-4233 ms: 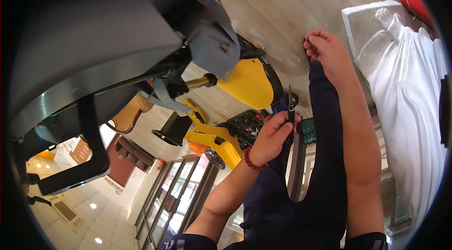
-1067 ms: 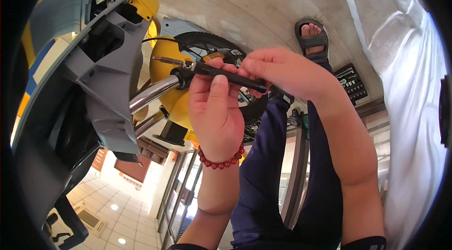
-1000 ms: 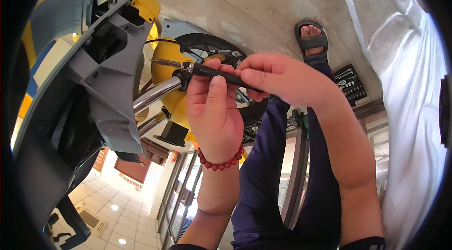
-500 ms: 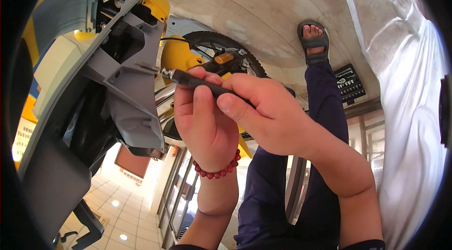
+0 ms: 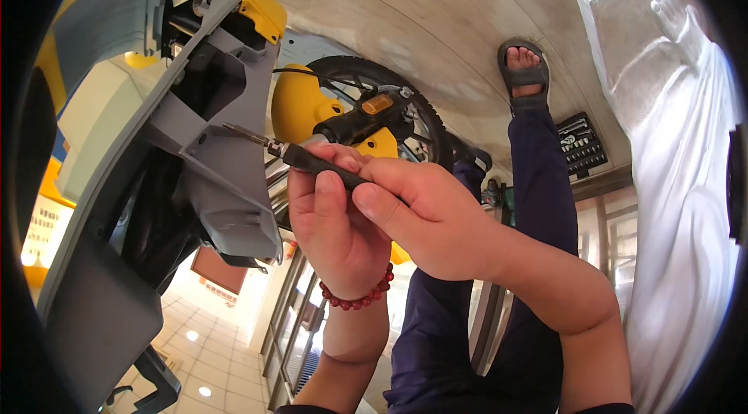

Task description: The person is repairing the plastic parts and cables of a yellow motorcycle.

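My left hand (image 5: 335,215), with a red bead bracelet (image 5: 358,303) at its wrist, closes round the front of a black-handled screwdriver (image 5: 312,161). My right hand (image 5: 428,215) grips the rear of the same handle, its thumb on top, and hides the end. The thin metal bit points left, in front of a grey plastic panel (image 5: 226,145) of a yellow and grey scooter; I cannot tell whether its tip touches the panel. An opening with dark parts inside lies just above the tip.
The scooter's front wheel (image 5: 425,102) and yellow fender (image 5: 296,106) are beyond my hands. A socket set in a black case (image 5: 580,145) lies on the floor by my sandalled foot (image 5: 523,67). At the right stands a white draped statue (image 5: 670,180).
The screwdriver and its bit sit slightly lower in view, and less of the handle's rear shows by my right hand. Both hands keep their grip. The whole view has shifted a little.
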Tool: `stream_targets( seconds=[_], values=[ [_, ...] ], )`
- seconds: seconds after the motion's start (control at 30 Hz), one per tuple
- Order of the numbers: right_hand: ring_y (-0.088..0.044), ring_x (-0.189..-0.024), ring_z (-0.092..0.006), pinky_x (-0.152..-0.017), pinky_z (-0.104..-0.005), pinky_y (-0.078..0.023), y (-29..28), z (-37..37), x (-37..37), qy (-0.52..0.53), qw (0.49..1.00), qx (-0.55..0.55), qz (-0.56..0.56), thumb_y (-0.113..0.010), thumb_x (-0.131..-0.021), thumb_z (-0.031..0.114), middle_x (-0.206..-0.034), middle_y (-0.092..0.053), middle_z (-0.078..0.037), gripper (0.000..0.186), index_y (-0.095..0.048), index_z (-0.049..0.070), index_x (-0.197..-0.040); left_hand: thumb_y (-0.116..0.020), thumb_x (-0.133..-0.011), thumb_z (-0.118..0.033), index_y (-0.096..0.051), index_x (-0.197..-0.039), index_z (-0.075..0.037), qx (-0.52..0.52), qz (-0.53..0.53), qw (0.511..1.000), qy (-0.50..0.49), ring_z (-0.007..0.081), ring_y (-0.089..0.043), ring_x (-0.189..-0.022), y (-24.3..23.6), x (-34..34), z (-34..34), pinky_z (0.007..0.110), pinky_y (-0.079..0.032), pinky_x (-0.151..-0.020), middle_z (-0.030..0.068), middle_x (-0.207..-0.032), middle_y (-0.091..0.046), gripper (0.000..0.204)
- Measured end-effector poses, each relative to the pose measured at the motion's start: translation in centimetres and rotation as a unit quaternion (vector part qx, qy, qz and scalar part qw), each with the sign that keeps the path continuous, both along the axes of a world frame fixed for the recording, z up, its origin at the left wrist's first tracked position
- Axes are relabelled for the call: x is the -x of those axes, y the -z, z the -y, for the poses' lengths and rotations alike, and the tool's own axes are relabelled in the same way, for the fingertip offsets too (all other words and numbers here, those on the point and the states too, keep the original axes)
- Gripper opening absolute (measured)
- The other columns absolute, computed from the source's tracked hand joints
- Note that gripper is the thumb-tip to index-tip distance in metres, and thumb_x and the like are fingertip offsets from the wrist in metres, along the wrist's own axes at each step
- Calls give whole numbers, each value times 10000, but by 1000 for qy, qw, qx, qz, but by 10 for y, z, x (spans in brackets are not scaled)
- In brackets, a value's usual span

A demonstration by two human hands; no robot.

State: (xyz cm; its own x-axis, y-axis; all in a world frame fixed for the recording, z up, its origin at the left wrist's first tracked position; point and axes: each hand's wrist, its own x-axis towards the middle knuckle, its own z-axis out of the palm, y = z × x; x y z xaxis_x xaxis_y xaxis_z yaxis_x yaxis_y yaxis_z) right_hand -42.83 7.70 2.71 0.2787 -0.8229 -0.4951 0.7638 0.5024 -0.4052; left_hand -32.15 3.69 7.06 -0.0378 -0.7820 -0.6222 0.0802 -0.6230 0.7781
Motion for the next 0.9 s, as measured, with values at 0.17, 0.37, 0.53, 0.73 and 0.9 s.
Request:
stream_targets(
  seconds=[0.17,0.37,0.53,0.73,0.9],
  values=[
    [-498,-719,-145,-684,-285,-433,-5,2,-6,23,999,16,-16,-485,-973,187,-782,-558,-87,234,-572,-29,-950,-483,-964,-99,-490,-1173,-22,28,5,1000,3,124,-518,-955,-4,2,0,301,-436,-886,48,-1012,-552,223],
    [-518,-697,-172,-658,-296,-441,-4,1,-8,15,997,55,-58,-485,-968,180,-776,-561,-102,223,-575,-22,-943,-451,-978,-110,-486,-1177,-24,25,15,999,-18,127,-516,-955,-8,3,-2,297,-433,-891,53,-1010,-545,220],
    [-507,-647,-195,-624,-303,-438,-6,2,-17,36,995,60,-76,-479,-965,177,-738,-547,-108,215,-572,-14,-925,-423,-990,-121,-482,-1181,-23,36,15,999,-12,124,-508,-972,-10,0,-3,279,-428,-890,58,-1021,-536,223],
    [-565,-767,-343,-682,-374,-461,-8,3,-19,24,993,56,-97,-479,-950,180,-837,-588,-201,227,-572,-27,-964,-422,-995,-127,-479,-1189,-21,39,37,999,7,117,-497,-981,-10,-4,-1,257,-419,-885,61,-1033,-524,229],
    [-559,-772,-327,-685,-365,-461,-11,3,-21,36,993,46,-103,-474,-957,187,-843,-584,-190,232,-566,-27,-952,-429,-1000,-132,-482,-1195,-17,49,34,998,5,114,-501,-972,-9,-5,-1,257,-419,-881,58,-1027,-530,233]
  ],
)
